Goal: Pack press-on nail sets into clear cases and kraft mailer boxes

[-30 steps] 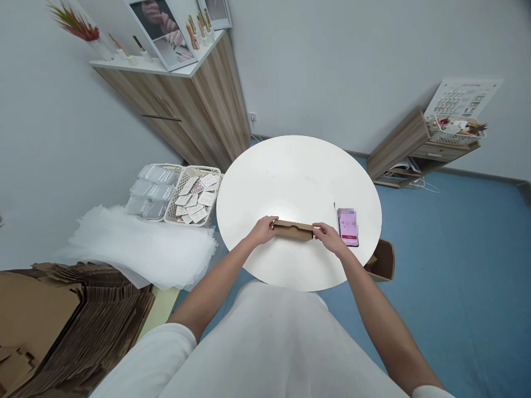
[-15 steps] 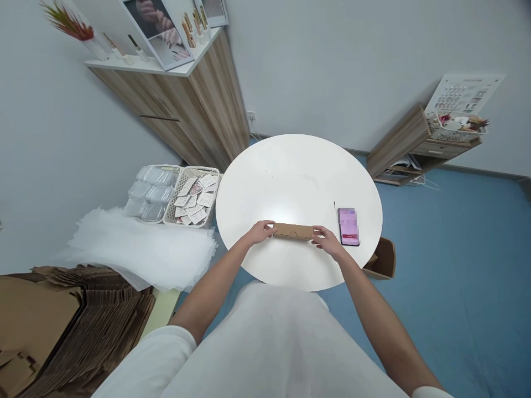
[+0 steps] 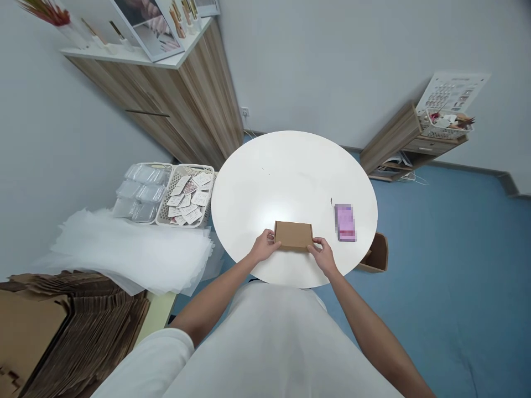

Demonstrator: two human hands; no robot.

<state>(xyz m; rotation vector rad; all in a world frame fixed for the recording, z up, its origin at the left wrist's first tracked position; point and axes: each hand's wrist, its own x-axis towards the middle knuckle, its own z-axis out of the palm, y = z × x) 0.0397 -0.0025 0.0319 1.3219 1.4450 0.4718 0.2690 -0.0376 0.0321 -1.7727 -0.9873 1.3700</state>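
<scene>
A small brown cardboard box (image 3: 293, 235), its lid closed, is held near the front of the round white table (image 3: 286, 177). My left hand (image 3: 265, 246) grips its left end, thumb at the front corner and fingers along the side. At the right end, my right hand (image 3: 322, 255) pinches the box the same way. The broad top face shows now; I cannot tell whether the box rests on the table or is slightly raised. A phone (image 3: 345, 223) with a pink, blurred screen lies to the right of my right hand.
Left of the table stand a white basket of cards (image 3: 209, 207) and one of clear plastic cases (image 3: 143, 193). White sheets (image 3: 136, 249) and stacked flat cardboard (image 3: 91, 331) lie nearer. An open cardboard box (image 3: 378, 254) sits on the floor at right; a wooden cabinet (image 3: 207, 94) stands behind.
The box has tipped so that its wide top shows instead of its narrow tabbed side. Both hands have shifted slightly nearer to me with it, and the view has moved a little.
</scene>
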